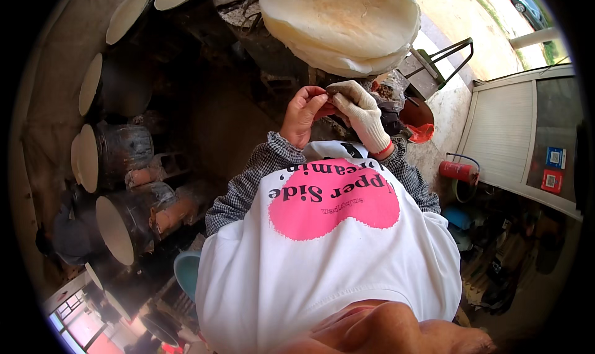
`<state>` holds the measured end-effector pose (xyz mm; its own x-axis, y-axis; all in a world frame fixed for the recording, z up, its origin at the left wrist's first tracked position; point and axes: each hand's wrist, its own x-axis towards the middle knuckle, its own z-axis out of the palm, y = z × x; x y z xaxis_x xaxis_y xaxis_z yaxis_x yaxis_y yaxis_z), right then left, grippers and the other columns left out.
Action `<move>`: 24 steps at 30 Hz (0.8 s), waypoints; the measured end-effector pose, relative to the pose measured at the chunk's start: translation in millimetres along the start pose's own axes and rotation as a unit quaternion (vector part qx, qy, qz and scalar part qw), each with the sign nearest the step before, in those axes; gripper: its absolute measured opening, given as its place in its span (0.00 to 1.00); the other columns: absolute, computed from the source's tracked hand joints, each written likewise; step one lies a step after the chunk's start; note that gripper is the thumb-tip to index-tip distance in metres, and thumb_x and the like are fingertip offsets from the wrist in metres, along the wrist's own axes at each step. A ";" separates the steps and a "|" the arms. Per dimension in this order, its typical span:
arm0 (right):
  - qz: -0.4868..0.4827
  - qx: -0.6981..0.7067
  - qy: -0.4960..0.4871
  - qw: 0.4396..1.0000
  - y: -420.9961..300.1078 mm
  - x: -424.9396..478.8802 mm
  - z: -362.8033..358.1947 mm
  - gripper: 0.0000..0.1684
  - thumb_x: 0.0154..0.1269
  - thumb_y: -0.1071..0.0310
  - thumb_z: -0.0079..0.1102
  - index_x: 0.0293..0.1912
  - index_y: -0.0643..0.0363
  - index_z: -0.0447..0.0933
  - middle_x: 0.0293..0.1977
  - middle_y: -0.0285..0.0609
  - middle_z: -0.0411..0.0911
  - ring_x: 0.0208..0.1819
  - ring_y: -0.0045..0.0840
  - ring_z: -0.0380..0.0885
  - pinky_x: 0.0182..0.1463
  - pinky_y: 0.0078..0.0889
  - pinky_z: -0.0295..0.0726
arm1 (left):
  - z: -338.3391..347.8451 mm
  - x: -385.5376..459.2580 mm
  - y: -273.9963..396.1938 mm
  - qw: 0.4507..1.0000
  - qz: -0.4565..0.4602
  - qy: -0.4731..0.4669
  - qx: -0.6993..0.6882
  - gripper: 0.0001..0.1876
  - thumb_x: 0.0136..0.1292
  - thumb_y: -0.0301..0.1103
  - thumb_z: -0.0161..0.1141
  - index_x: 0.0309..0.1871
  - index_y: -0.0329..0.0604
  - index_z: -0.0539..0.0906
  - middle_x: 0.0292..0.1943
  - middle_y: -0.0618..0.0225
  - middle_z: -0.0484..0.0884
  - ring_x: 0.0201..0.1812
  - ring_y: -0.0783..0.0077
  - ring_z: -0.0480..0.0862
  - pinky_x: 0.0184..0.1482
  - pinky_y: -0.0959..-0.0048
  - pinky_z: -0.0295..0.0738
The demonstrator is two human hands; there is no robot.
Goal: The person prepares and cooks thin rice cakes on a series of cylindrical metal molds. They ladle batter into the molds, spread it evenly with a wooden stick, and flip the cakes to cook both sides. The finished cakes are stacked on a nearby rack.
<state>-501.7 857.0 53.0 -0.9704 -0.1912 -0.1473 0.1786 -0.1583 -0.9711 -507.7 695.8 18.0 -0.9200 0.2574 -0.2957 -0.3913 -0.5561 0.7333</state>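
Note:
My left hand is bare, its thumb and forefinger pinched together in front of my chest. My right hand wears a white knitted glove with a red cuff edge, and its fingertips meet those of the left. Whether something small lies between the fingertips cannot be told. Just beyond both hands rises a stack of large, round, pale slabs, like thick flatbreads, with a browned top. Beside the gloved hand are a clear plastic bag with brown bits in it and a red plastic bag.
Dark drums with pale round tops line the left side, with reddish-brown cylinders near them. A teal basin sits at lower left. To the right are a metal-framed cart, a red cylinder and a white-framed cabinet or partition.

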 end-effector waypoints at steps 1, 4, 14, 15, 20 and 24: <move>-0.004 -0.016 0.004 1.000 0.8 0.3 -0.6 0.12 0.70 0.71 0.58 0.51 0.61 0.77 0.38 0.34 0.81 0.40 0.11 0.76 0.44 0.16 0.76 | 1.4 -0.8 0.9 1.000 0.004 -0.001 0.002 0.10 0.69 0.29 0.60 0.50 0.38 0.74 0.44 0.63 0.80 0.43 0.70 0.85 0.52 0.69 0.83; -0.080 -0.112 0.015 0.990 7.2 3.4 -3.0 0.12 0.70 0.70 0.58 0.52 0.60 0.77 0.37 0.37 0.81 0.39 0.15 0.78 0.44 0.20 0.78 | 2.0 0.0 -1.4 0.999 0.027 -0.012 0.014 0.10 0.70 0.27 0.57 0.52 0.36 0.74 0.47 0.62 0.80 0.46 0.69 0.84 0.54 0.69 0.83; -0.250 -0.524 -0.073 0.810 6.9 7.6 -15.6 0.13 0.69 0.59 0.54 0.49 0.53 0.75 0.35 0.47 0.83 0.34 0.43 0.83 0.34 0.43 0.81 | -13.4 3.6 -23.0 0.990 -0.065 -0.038 0.119 0.18 0.71 0.23 0.52 0.63 0.36 0.72 0.56 0.64 0.78 0.58 0.67 0.79 0.63 0.67 0.76; -0.241 -0.538 -0.086 0.803 7.8 7.6 -17.0 0.13 0.69 0.58 0.54 0.48 0.53 0.75 0.34 0.47 0.82 0.33 0.43 0.83 0.33 0.43 0.81 | -15.3 4.3 -24.7 0.989 -0.088 -0.044 0.110 0.19 0.70 0.22 0.51 0.64 0.36 0.71 0.57 0.64 0.77 0.59 0.67 0.78 0.64 0.67 0.75; -0.168 -0.609 -0.124 0.765 8.0 5.2 -24.4 0.14 0.69 0.54 0.53 0.44 0.53 0.74 0.30 0.47 0.82 0.30 0.45 0.82 0.30 0.46 0.79 | -12.2 3.8 -24.3 0.981 -0.173 -0.064 0.059 0.22 0.69 0.20 0.50 0.66 0.36 0.70 0.62 0.63 0.73 0.64 0.66 0.74 0.67 0.66 0.72; -0.160 -0.575 -0.110 0.795 4.9 -0.3 -29.5 0.15 0.68 0.53 0.54 0.43 0.53 0.75 0.31 0.48 0.82 0.32 0.45 0.82 0.32 0.47 0.80 | -12.4 2.9 -29.2 0.979 -0.163 -0.106 0.062 0.22 0.70 0.20 0.49 0.66 0.36 0.69 0.62 0.63 0.73 0.64 0.67 0.74 0.68 0.67 0.70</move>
<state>-505.4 884.8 42.7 -0.8617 -0.5043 0.0554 -0.4612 0.7331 -0.4999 -499.3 703.0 -11.8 -0.7158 0.5706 -0.4025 -0.6456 -0.3210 0.6930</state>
